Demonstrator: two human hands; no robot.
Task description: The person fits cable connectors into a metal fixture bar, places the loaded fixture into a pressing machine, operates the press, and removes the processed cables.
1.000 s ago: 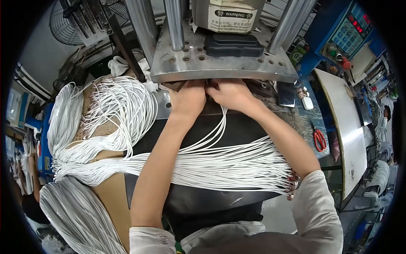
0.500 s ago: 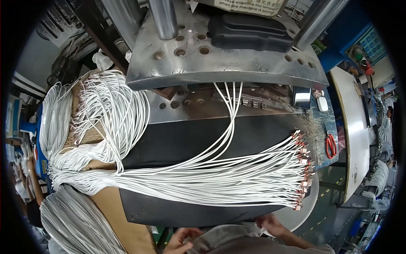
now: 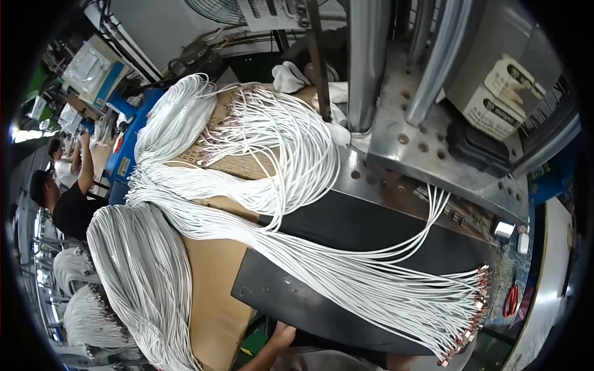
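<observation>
My left hand (image 3: 284, 334) is at the near edge of a black mat (image 3: 266, 281), its fingers mostly hidden below that edge. Just a patch of my right arm or hand (image 3: 401, 361) shows at the lower rim, under the mat, so its fingers cannot be seen. Across the mat lies a fanned bundle of white cables (image 3: 334, 281), clear of both hands. Small red and white connectors (image 3: 479, 305) tip the cables at the right end. Several cables (image 3: 433, 207) bend away from the bundle into the press.
A steel press (image 3: 427, 145) with thick columns stands at the back right. Coiled cables (image 3: 303, 142) and a grey-white bundle (image 3: 145, 272) lie on cardboard (image 3: 216, 287) at left. Red-handled pliers (image 3: 511, 301) lie at right. Another person (image 3: 74, 198) is at far left.
The view has swung left, so the press appears farther right and the other person shows. My left hand has reached the mat's edge; my right hand has dropped mostly out of sight.
</observation>
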